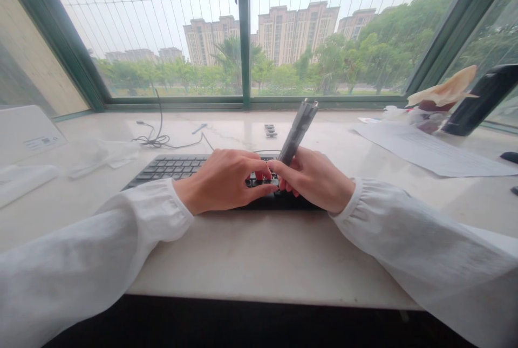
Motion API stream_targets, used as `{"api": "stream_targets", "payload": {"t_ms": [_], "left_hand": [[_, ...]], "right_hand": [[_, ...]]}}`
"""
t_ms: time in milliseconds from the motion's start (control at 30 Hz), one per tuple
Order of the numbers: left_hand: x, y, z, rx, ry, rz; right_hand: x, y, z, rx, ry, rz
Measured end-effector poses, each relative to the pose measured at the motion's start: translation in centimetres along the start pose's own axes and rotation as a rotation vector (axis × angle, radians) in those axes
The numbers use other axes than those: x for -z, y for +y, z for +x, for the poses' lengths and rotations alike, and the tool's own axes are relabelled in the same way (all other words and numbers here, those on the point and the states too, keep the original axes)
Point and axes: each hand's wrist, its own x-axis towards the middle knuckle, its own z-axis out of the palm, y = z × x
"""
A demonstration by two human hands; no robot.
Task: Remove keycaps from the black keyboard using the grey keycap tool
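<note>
A black keyboard (170, 167) lies on the pale stone sill (251, 251) in front of the window. My right hand (318, 178) grips a grey stick-shaped tool (297, 131) that points up and away, its lower end down at the keys. My left hand (226, 178) rests on the keyboard with its fingers curled, thumb and fingertips pinched at a key (259, 181) right beside the tool's lower end. Whether the key is lifted off I cannot tell. Both arms wear white sleeves.
A cable (156, 140) and a few small dark pieces (270, 130) lie behind the keyboard. Paper sheets (429, 151) and a black device (481, 100) sit at the right. White items (24, 148) and crumpled plastic (101, 154) are at the left.
</note>
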Motion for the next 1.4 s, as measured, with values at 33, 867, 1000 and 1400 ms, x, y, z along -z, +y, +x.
{"api": "stream_targets", "payload": {"t_ms": [33,867,1000,1400], "left_hand": [[-0.07,0.05,0.01,0.008,0.009,-0.002],[-0.34,0.47,0.19,0.024,-0.027,0.156],[-0.46,0.56,0.11,0.054,-0.019,0.133],[-0.63,0.45,-0.03,0.047,-0.006,0.117]], "right_hand": [[0.05,-0.10,-0.02,0.010,0.006,-0.026],[0.43,-0.36,0.18,0.048,-0.018,0.009],[0.14,-0.16,0.33,-0.028,-0.026,0.073],[0.56,-0.20,0.25,0.152,-0.049,-0.001]]}}
